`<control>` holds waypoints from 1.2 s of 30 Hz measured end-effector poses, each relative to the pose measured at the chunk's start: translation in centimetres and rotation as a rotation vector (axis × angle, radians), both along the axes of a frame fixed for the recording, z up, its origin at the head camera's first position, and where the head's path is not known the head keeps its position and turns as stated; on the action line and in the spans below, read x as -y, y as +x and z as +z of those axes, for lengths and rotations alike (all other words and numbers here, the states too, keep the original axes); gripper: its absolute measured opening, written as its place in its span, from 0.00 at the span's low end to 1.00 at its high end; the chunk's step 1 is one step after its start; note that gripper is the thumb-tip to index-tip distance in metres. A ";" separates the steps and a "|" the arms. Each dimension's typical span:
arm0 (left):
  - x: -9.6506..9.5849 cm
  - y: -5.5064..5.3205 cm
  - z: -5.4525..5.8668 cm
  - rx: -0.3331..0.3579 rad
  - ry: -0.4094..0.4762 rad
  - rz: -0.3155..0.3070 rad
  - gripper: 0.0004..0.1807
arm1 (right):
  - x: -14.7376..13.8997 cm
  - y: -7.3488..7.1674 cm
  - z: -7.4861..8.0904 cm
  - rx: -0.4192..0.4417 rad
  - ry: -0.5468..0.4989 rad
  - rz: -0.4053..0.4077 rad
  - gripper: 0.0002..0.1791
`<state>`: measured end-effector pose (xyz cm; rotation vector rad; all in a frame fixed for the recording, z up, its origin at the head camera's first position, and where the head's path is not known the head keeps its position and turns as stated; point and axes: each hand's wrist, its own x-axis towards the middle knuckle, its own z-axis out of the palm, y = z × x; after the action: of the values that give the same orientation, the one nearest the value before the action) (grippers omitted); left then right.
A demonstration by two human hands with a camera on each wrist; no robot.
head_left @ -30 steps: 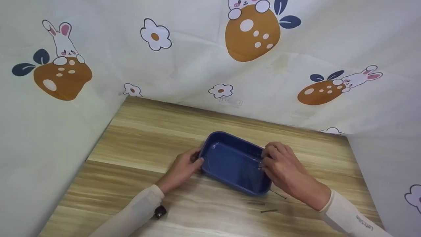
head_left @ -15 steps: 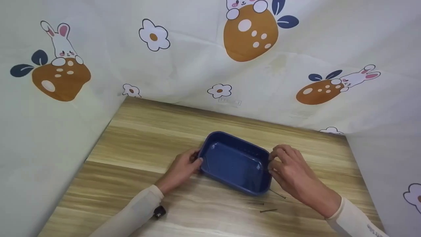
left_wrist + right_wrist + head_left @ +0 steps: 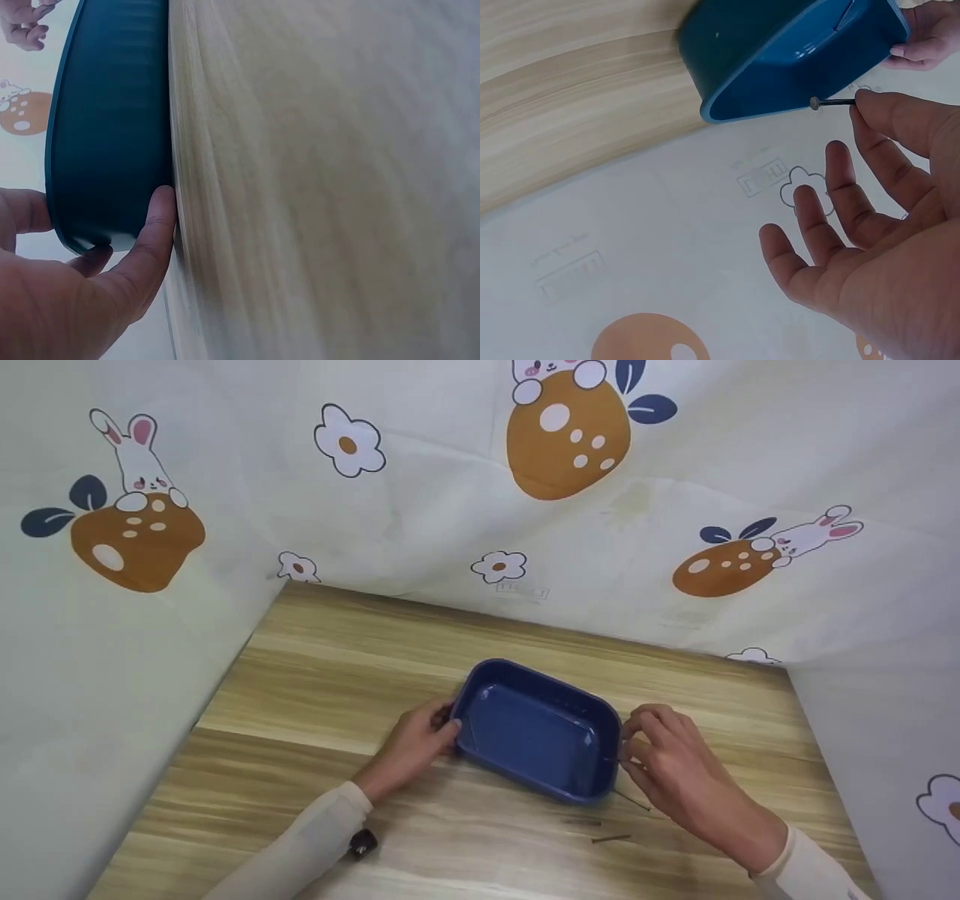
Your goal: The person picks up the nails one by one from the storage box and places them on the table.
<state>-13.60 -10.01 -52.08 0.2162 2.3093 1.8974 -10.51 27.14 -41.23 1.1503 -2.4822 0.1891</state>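
Note:
A blue plastic tray stands on the wooden tabletop, its long side slanting down to the right. My left hand grips its left end; in the left wrist view the thumb and fingers bear on the wall and rim of the tray. At the other end, my right hand is beside the rim. Its thumb and forefinger pinch a nail, head outward, while the other fingers are spread. Inside the tray, near its left end, lies a thin nail.
In front of the tray's right corner lie a long nail and two shorter ones, a nail and another nail. A small black object is beside the left sleeve. Patterned cloth walls border the table's back and sides.
My right hand has moved from over the tray's right end to just outside the rim, rightward and slightly nearer. The left hand and tray hold almost still.

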 end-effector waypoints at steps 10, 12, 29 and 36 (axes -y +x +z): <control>0.1 0.1 0.0 -0.022 -0.005 0.010 0.24 | -0.4 0.6 -1.2 0.011 -0.001 -0.003 0.12; 0.1 0.1 0.0 -0.025 -0.001 0.011 0.24 | -0.4 0.8 -1.5 0.021 0.004 -0.011 0.12; 0.0 0.1 -0.1 -0.026 -0.011 0.010 0.25 | -1.6 1.9 -3.4 0.045 -0.012 -0.024 0.13; 0.0 0.1 -0.1 -0.033 -0.036 0.018 0.24 | -2.0 2.3 -4.4 0.049 -0.008 -0.011 0.13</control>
<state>-13.52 -9.96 -52.16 0.2247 2.3726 1.8720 -8.19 29.10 -45.61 1.1418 -2.5273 0.2264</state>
